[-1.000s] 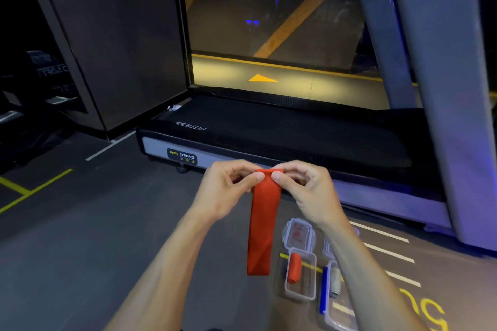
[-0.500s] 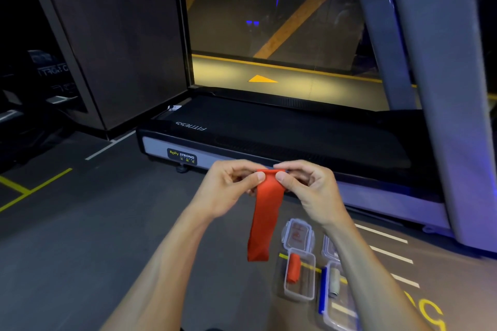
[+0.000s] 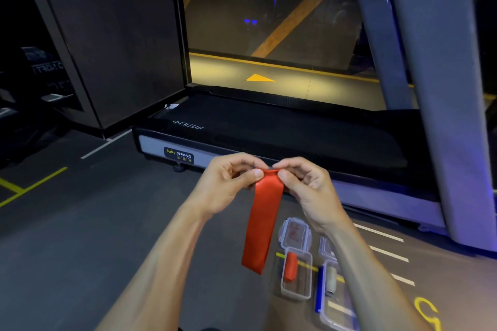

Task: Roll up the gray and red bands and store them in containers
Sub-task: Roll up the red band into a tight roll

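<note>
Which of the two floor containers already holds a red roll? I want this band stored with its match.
The left container, right below the hanging red band, holds the red roll. The right container, with the blue latch, holds a gray roll.
</note>
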Tool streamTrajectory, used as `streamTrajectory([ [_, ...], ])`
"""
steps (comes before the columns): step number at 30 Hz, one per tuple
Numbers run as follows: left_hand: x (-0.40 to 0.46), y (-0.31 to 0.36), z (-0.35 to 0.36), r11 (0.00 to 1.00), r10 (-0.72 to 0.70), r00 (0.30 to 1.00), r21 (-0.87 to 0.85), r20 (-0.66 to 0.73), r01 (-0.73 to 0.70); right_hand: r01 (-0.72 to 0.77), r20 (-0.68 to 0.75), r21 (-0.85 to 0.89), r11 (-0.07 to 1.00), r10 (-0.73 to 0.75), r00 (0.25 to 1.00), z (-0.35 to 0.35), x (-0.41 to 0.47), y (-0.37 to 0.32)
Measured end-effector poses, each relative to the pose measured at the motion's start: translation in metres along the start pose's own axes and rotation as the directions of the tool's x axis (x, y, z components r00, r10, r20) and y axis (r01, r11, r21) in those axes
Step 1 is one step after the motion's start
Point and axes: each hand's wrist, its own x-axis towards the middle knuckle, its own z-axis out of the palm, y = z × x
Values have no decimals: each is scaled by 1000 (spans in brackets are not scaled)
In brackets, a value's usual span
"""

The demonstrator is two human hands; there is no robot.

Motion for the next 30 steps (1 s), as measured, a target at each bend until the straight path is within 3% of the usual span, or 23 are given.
streamTrajectory([
  [7,-4,6,-4,997,-41,995,62,89,36,-60,28,24,998,59,998,-7,-4,-2],
  [30,2,-8,3,893,93,994,447,-62,-55,32,38,-340,940,-20,999,-6,-2,-3],
])
